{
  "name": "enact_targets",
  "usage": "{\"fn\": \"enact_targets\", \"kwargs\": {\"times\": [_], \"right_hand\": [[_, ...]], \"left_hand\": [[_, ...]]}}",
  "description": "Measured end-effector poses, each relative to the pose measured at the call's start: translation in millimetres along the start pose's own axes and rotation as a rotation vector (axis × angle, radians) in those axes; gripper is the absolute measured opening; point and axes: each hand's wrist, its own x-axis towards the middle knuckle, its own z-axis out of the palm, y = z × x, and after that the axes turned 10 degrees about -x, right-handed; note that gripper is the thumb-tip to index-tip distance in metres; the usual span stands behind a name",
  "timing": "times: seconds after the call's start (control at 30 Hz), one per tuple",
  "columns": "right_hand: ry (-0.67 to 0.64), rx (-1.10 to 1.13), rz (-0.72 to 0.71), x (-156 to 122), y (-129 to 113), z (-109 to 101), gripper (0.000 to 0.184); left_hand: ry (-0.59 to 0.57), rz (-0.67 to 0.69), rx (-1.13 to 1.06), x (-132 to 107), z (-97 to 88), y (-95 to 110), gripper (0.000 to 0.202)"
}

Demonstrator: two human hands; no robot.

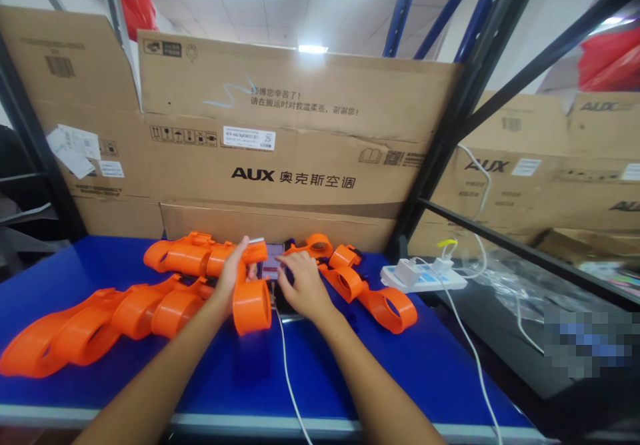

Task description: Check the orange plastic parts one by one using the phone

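A phone (273, 263) with a lit screen lies on the blue table (350, 365) near the back, with a white cable (287, 371) running from it toward me. My left hand (231, 273) holds the phone's left edge, thumb up beside an orange plastic ring part (251, 306). My right hand (303, 285) rests on the phone's right side, its fingers bent and touching the screen. Orange ring-shaped plastic parts (125, 308) lie on both sides of my hands.
A chain of orange rings (370, 291) lies right of the phone. A white power strip (423, 275) with chargers sits at the table's back right. Large cardboard boxes (280, 165) stand behind. A dark metal shelf post (450, 131) rises at the right.
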Motion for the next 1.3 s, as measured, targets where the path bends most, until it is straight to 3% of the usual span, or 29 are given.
{"fn": "enact_targets", "kwargs": {"times": [0.2,0.37,0.57,1.1,1.3], "right_hand": [[0.172,0.276,0.104,0.5,2.7,-14.2,0.023],[0.179,0.379,0.079,0.7,-2.5,-14.1,0.019],[0.194,0.444,0.1,1.0,-1.2,-8.5,0.019],[0.224,0.567,0.176,6.0,-5.2,-16.9,0.019],[0.238,0.649,0.31,6.5,5.4,-18.7,0.023]], "left_hand": [[-0.049,0.114,0.169,-7.3,10.9,-16.9,0.061],[-0.142,0.099,0.193,-11.9,16.5,-25.0,0.05],[-0.156,0.097,0.191,-12.9,16.5,-29.3,0.045],[-0.119,0.152,0.272,-10.9,13.1,-15.7,0.045],[-0.042,0.18,0.186,-4.0,4.8,-6.3,0.051]]}}
